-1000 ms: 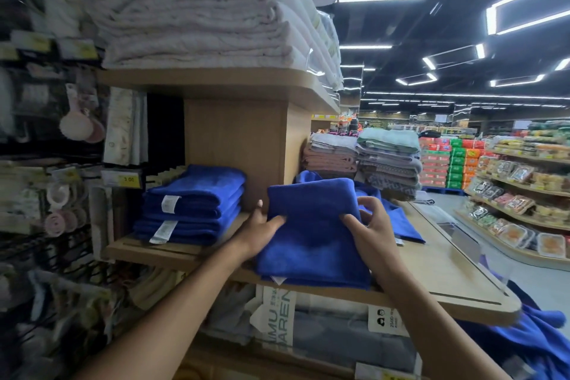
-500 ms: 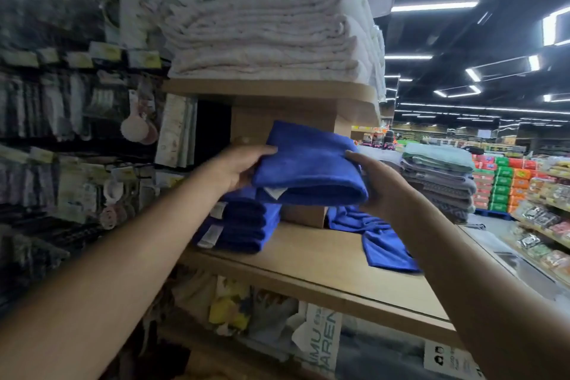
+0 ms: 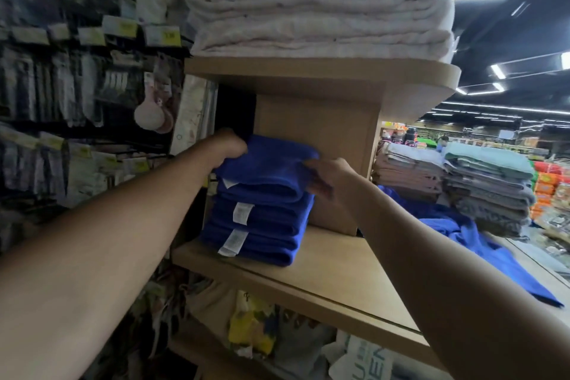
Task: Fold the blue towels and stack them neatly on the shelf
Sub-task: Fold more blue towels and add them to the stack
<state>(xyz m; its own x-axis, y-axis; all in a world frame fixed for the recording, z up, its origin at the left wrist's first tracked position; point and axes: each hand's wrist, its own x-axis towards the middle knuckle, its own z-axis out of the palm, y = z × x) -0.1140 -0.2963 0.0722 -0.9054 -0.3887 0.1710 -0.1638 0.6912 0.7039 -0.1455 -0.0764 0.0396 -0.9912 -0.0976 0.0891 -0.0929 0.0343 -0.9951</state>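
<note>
A folded blue towel [image 3: 267, 166] rests on top of a stack of folded blue towels [image 3: 259, 231] at the left end of the wooden shelf [image 3: 339, 268]. My left hand [image 3: 229, 145] grips the top towel's far left corner. My right hand [image 3: 330, 177] holds its right edge, fingers curled on the fabric. White tags show on the stack's front. Unfolded blue towels [image 3: 481, 247] lie in a heap further right on the shelf, partly hidden by my right arm.
A thick pile of white towels [image 3: 324, 3] sits on the upper shelf board [image 3: 324, 74] just above the stack. A wooden upright [image 3: 317, 145] stands behind the stack. Grey and green folded towels [image 3: 462, 185] lie to the right. Hanging goods with price tags [image 3: 77, 77] fill the left.
Both hands lifted the folded blue towel off the shelf front, carried it left and set it down on the blue stack. The camera turned left and moved closer.
</note>
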